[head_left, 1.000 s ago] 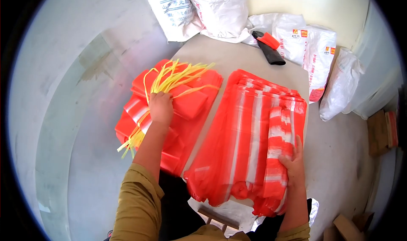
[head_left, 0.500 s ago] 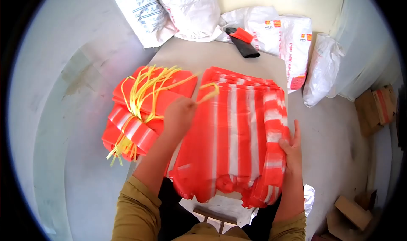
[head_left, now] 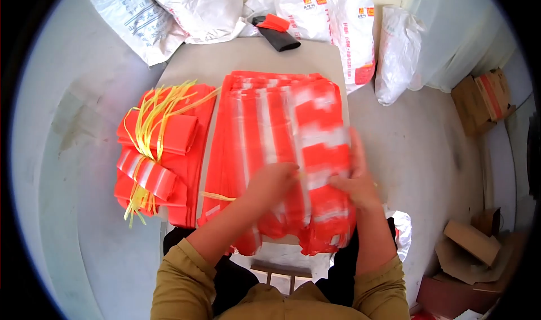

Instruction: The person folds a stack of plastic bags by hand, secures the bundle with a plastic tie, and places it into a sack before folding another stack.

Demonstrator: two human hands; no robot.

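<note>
A stack of red-and-white striped plastic bags (head_left: 256, 128) lies flat on the table, its right side folded inward. My left hand (head_left: 274, 183) is closed over the middle of the stack, blurred by motion. A yellow plastic tie strip (head_left: 218, 196) runs under my left wrist, and a bit of yellow shows by the fingers. At the folded right edge, my right hand (head_left: 360, 185) grips the bags, thumb on top and index finger stretched along the side. To the left lies a bundle of folded red bags (head_left: 186, 134) topped with loose yellow strips (head_left: 147, 131).
White woven sacks (head_left: 197, 10) stand behind the table (head_left: 191, 61). A black roll with a red piece (head_left: 279, 38) lies at its far edge. Another white sack (head_left: 399, 55) leans at the right. Cardboard boxes (head_left: 473, 247) sit on the floor at right.
My left hand has moved right from beside the red bundle onto the striped stack, carrying the yellow strip. The stack's right side is folded further inward. The view has shifted.
</note>
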